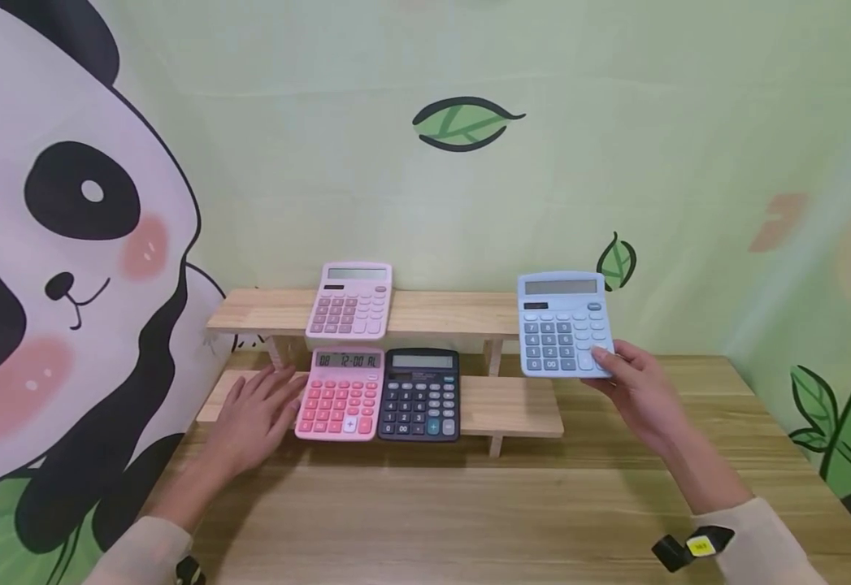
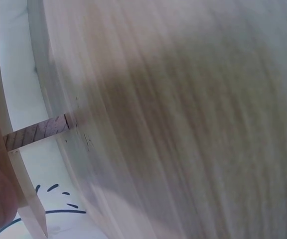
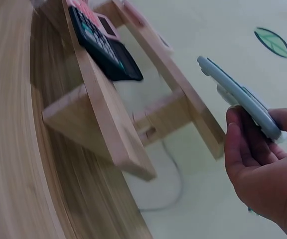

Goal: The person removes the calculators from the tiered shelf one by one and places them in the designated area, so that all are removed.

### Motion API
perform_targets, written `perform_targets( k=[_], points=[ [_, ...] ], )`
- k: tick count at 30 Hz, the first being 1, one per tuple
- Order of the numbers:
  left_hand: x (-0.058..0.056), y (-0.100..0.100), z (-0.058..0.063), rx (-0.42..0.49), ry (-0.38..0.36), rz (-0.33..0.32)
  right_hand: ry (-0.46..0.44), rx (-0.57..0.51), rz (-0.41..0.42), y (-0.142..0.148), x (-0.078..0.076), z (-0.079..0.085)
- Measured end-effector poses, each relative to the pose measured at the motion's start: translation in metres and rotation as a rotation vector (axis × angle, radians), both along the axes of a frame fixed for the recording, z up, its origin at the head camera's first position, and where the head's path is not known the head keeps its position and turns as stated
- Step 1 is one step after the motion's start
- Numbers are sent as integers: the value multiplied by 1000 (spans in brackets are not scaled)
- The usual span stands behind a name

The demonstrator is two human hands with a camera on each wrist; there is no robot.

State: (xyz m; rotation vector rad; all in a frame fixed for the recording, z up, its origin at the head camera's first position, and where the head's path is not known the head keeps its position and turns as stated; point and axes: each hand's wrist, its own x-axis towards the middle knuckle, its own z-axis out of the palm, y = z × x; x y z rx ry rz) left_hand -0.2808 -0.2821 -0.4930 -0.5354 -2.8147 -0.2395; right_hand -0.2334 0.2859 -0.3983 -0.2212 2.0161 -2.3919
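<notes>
In the head view my right hand (image 1: 640, 394) pinches a light blue calculator (image 1: 564, 325) by its lower right corner, thumb on the front and fingers behind. The right wrist view shows that calculator (image 3: 243, 99) edge-on, held in the air beside the upper shelf's end. My left hand (image 1: 257, 418) lies over the lower shelf's left end, fingers extended, fingertips right at the left edge of a bright pink calculator (image 1: 340, 394). Close beside that one leans a black calculator (image 1: 419, 396). On the upper shelf stands a pale pink calculator (image 1: 349, 301).
A two-tier wooden stand, with an upper shelf (image 1: 454, 313) and a lower shelf (image 1: 513, 404), is on a wood-grain table (image 1: 425, 520). Behind it hangs a green backdrop (image 1: 308, 146) with a panda and leaves. A thin cable (image 3: 178, 174) runs behind the stand.
</notes>
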Motion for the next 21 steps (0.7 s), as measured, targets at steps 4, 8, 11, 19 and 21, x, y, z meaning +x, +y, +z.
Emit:
perform_targets(
  k=[4, 8, 11, 19, 21],
  points=[
    [1, 0, -1, 4, 8, 1, 1, -32, -8, 15, 1, -4],
    [1, 0, -2, 9, 19, -4, 2, -63, -16, 27, 1, -8],
    [0, -1, -3, 11, 27, -6, -8, -73, -17, 35, 4, -12],
    [-2, -1, -6, 10, 53, -13, -61, -143, -3, 53, 12, -29],
    [-1, -2, -6, 7, 52, -11, -75, -158, -14, 56, 12, -33]
  ],
)
